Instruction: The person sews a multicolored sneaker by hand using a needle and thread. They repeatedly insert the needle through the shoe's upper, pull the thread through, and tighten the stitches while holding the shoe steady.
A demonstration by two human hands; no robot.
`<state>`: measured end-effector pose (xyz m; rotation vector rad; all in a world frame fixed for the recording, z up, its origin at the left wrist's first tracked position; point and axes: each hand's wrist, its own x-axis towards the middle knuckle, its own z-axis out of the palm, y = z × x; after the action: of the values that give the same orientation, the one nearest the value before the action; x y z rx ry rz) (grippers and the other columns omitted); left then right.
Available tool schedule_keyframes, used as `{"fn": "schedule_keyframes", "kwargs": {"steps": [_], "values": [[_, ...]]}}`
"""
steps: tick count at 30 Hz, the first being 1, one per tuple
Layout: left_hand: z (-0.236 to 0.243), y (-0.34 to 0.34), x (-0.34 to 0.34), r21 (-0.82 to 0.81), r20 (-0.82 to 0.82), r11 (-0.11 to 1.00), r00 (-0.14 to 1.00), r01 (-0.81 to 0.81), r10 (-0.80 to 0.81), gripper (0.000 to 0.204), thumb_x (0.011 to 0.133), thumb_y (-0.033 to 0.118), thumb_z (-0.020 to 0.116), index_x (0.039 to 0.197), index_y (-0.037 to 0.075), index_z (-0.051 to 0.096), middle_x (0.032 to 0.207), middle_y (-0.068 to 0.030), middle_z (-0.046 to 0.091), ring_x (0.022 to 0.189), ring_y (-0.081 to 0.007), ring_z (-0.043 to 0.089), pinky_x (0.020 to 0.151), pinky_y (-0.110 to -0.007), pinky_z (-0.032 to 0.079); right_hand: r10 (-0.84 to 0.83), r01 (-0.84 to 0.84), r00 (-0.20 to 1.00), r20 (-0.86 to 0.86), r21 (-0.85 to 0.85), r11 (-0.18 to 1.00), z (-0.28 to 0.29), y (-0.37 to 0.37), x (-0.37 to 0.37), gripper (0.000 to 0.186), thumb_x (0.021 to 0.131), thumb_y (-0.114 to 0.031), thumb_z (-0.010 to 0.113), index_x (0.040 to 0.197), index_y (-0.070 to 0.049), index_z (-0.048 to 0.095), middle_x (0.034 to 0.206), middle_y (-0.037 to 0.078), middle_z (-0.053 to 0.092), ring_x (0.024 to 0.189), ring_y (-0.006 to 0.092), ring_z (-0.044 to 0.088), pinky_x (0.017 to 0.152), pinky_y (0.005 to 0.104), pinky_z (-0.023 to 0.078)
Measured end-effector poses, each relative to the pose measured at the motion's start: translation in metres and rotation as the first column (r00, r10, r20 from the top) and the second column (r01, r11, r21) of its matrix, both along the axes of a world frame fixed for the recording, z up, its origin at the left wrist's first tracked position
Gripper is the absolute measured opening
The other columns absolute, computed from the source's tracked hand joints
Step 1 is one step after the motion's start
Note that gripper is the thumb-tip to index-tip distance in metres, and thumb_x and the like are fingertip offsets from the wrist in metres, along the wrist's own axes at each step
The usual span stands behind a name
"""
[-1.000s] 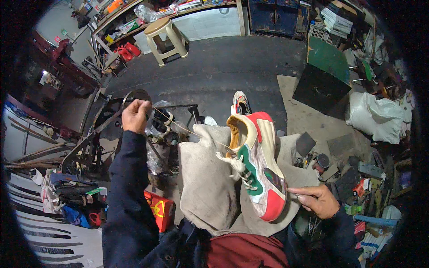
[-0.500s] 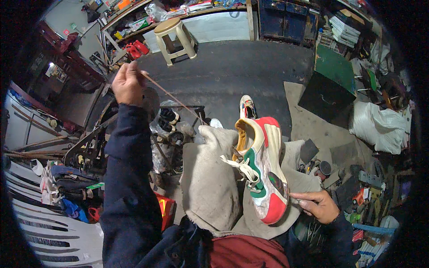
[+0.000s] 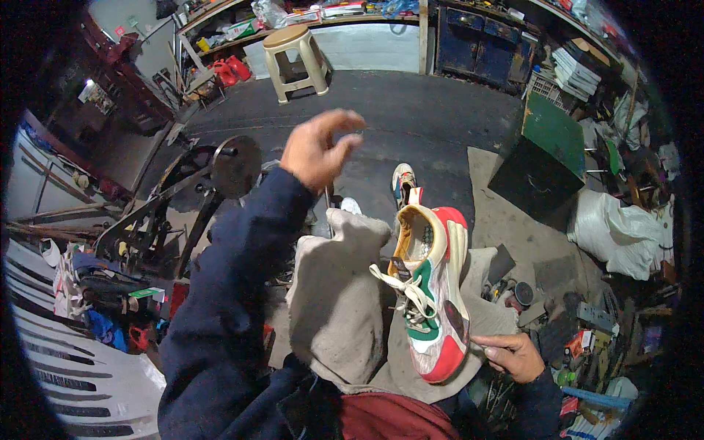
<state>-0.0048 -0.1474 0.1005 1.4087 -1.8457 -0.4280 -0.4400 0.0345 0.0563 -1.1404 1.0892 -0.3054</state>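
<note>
On my lap lies a sneaker (image 3: 441,326) in white, green and red. Its pale laces are tied and its toe points toward me. At the edge of the sole near the toe, my right hand (image 3: 519,358) is closed in a pinch; what sits between the fingers I cannot make out. My left hand (image 3: 319,150) is raised beyond my knees, slightly blurred, fingers curved and apart from the thumb, with nothing visible in it. A beige cloth (image 3: 341,293) covers my thighs under the shoe.
Another sneaker (image 3: 403,183) stands on the floor past my knees. A black iron machine with a wheel (image 3: 236,167) is at the left. A plastic stool (image 3: 295,62) stands far off. To the right are a dark green box (image 3: 539,158), a white sack (image 3: 620,227) and scattered tools.
My left hand has swung right from the far left, and its fingers have opened. The cord it held taut toward my lap no longer shows. The right hand stays beside the sole.
</note>
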Motion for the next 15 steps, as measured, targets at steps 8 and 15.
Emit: {"fn": "schedule_keyframes", "kwargs": {"steps": [8, 15], "values": [[-0.012, 0.070, -0.055, 0.387, -0.143, 0.693, 0.782, 0.608, -0.606, 0.040, 0.086, -0.009, 0.059, 0.124, 0.004, 0.065, 0.112, -0.0141, 0.071, 0.098, -0.0258, 0.070, 0.089, -0.038, 0.053, 0.025, -0.026, 1.000, 0.019, 0.001, 1.000, -0.005, -0.004, -0.003, 0.032, 0.097, -0.012, 0.060, 0.128, -0.007, 0.068, 0.068, -0.005, 0.054, 0.060, 0.0039, 0.044, 0.056, 0.0211, 0.035], [-0.021, 0.039, -0.057, 0.524, -0.266, 0.488, 0.678, 0.698, -0.685, 0.014, 0.090, 0.003, 0.068, 0.103, 0.001, 0.072, 0.088, -0.0087, 0.073, 0.079, -0.0150, 0.066, 0.074, -0.032, 0.052, 0.014, -0.012, 0.999, 0.032, -0.035, 0.999, -0.007, 0.000, -0.005, 0.032, 0.097, -0.010, 0.060, 0.129, -0.006, 0.068, 0.068, -0.005, 0.054, 0.059, 0.0042, 0.043, 0.055, 0.0220, 0.035]]}}
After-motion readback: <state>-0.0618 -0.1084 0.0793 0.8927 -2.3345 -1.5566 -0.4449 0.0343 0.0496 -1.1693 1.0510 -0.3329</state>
